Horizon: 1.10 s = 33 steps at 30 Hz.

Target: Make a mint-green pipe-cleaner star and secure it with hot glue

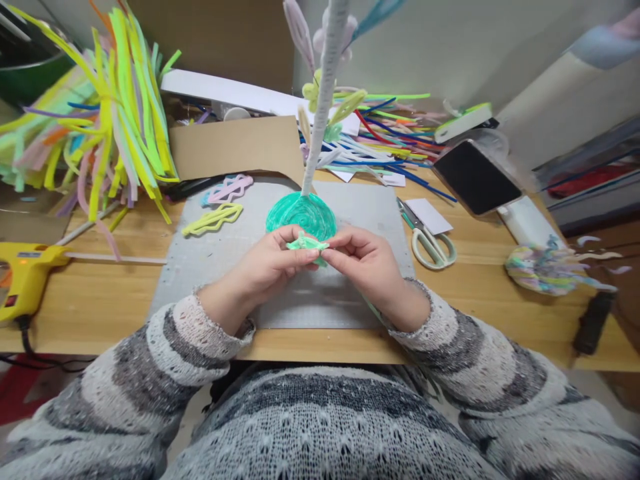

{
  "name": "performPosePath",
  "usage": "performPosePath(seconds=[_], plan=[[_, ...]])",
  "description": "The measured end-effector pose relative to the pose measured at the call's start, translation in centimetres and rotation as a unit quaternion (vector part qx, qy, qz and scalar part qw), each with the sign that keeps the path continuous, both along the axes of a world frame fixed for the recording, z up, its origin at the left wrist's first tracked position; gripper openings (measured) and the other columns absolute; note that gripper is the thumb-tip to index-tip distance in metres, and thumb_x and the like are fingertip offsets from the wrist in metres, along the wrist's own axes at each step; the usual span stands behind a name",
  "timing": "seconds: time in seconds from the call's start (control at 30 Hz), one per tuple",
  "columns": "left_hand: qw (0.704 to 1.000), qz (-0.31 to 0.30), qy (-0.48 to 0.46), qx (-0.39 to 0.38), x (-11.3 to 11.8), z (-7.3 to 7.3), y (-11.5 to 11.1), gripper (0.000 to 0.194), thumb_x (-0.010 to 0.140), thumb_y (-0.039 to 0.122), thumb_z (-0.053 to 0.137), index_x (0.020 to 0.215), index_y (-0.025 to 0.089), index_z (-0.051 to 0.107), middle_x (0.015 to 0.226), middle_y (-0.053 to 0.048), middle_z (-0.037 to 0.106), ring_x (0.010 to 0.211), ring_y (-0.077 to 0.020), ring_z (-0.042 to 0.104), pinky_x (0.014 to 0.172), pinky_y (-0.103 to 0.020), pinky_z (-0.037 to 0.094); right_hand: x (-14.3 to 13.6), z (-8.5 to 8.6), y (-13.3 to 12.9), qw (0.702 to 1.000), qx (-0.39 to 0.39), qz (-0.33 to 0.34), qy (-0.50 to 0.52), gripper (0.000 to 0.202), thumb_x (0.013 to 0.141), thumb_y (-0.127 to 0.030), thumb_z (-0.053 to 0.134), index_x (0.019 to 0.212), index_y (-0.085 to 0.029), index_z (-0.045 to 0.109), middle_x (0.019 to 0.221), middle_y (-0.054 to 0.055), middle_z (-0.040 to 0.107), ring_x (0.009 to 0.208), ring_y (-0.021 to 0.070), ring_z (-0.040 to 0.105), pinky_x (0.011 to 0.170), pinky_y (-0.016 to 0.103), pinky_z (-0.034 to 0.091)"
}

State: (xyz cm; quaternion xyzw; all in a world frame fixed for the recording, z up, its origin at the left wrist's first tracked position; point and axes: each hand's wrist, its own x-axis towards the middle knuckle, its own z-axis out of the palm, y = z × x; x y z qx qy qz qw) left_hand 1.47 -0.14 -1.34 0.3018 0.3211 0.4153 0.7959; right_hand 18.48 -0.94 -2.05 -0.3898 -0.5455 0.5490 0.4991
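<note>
Between my two hands is a small light-green pipe-cleaner piece [306, 244], folded into a shape I cannot fully make out. My left hand [267, 263] pinches it between thumb and fingers. From the other side, the fingertips of my right hand [367, 263] close on its right end. Just beyond my fingers lies a round green coiled base [287, 212], partly hidden by them. A white wrapped stem [320, 113] rises from it, with a yellow flower [311, 91] and looped petals near the upper part. Yellow [213, 221] and pink [230, 189] zigzag pipe-cleaner shapes lie left on the grey cutting mat [200, 267].
A yellow glue gun [25, 277] lies at the left, below a large bunch of pipe cleaners [110, 100]. Loose pipe cleaners [390, 133] spread behind the stem. Scissors [433, 247], a phone [477, 177] and a black-handled tool [594, 323] are on the right.
</note>
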Motion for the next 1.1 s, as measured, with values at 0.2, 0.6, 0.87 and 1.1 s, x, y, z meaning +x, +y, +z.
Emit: performPosePath(seconds=[0.2,0.6,0.87,1.1], plan=[[0.999,0.024,-0.005,0.037,0.6,-0.6,-0.5,0.028,0.064,0.017,0.084,0.074,0.017,0.058,0.078,0.002,0.067,0.073,-0.0099,0.061,0.074,-0.025,0.048,-0.6,-0.7,-0.4,0.998,-0.008,-0.064,0.019,0.011,0.072,-0.029,0.079,0.075,-0.022,0.072,0.073,-0.001,0.071,0.069,0.0124,0.063,0.068,0.029,0.053],[0.869,0.069,0.34,0.353,-0.1,0.5,-0.7,0.019,0.071,0.017,0.075,0.09,0.022,0.074,0.09,-0.005,0.072,0.085,-0.0204,0.061,0.082,-0.031,0.044,0.7,-0.2,0.0,0.981,0.087,-0.027,-0.173,0.011,0.08,-0.028,0.071,0.076,-0.019,0.071,0.071,0.001,0.07,0.062,0.0117,0.058,0.057,0.026,0.044],[0.924,0.086,0.286,0.238,-0.2,0.4,-0.5,0.013,0.069,0.028,0.08,0.074,0.018,0.073,0.07,-0.002,0.07,0.064,-0.0145,0.059,0.061,-0.026,0.043,1.2,0.7,0.8,0.994,0.019,0.02,-0.103,0.017,0.079,-0.035,0.072,0.077,-0.018,0.068,0.072,0.001,0.069,0.064,0.0122,0.058,0.06,0.026,0.046],[0.99,0.086,0.089,0.066,0.2,0.7,-0.3,0.026,0.06,0.025,0.087,0.076,0.016,0.068,0.067,0.002,0.067,0.058,-0.0096,0.059,0.059,-0.023,0.048,1.4,0.9,1.1,0.994,-0.073,0.073,0.027,0.026,0.074,-0.042,0.076,0.084,-0.019,0.071,0.05,-0.007,0.048,0.042,0.0056,0.03,0.041,0.022,0.021]])
